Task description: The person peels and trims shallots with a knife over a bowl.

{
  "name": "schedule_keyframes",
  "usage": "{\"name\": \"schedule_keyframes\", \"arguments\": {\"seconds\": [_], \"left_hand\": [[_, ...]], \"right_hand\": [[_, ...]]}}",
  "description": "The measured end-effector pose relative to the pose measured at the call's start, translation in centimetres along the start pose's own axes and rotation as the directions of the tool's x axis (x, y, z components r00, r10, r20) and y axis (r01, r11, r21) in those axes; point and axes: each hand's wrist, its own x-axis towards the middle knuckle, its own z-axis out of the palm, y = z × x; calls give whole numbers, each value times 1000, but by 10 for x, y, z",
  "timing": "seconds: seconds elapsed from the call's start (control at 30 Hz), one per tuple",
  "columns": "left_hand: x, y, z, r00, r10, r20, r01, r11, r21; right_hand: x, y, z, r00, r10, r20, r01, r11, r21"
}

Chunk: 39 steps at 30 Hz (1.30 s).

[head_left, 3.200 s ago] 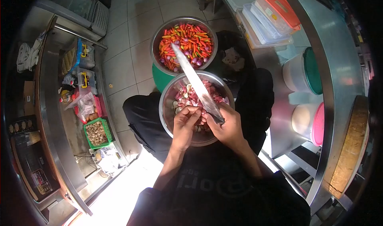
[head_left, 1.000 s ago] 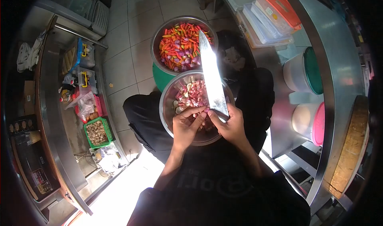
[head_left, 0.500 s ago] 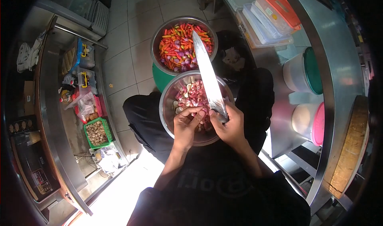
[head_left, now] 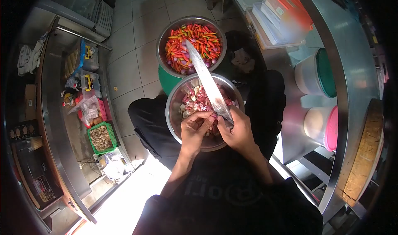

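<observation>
Knife [head_left: 206, 79] handle mostly buried in right hand [head_left: 238, 129], fingers wrapped round it. Small purple piece [head_left: 214, 115] kinda hard to make out, pinched by left hand [head_left: 195, 129] fingertips beside right thumb, above steel bowl [head_left: 168, 110].

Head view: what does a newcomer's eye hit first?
The long knife in the right hand, its blade slanting up the middle of the picture across both bowls. Just beyond it, the red and orange chillies in the upper steel bowl. Then the left hand pinching a small purple piece over the lower steel bowl.
</observation>
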Motion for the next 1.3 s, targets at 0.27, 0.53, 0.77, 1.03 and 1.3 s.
{"name": "schedule_keyframes", "arguments": {"seconds": [0.27,0.53,0.77,1.03,1.3], "left_hand": [[2,9,3,990,-141,-24,131,960,-246],[-1,6,-1,981,-195,17,192,939,-284],[-1,7,-1,981,-196,15,194,954,-229],[0,4,-5,983,-172,63,183,945,-270],[1,5,-7,971,-214,109,239,911,-336]], "right_hand": [[1,-9,-4,999,-21,-29,23,998,63],[0,-4,1,998,12,-56,-9,999,53],[7,-19,-8,997,50,-64,-44,995,95],[1,-11,-3,985,162,-62,-148,970,192],[6,-14,-10,991,125,-52,-114,978,174]]}}
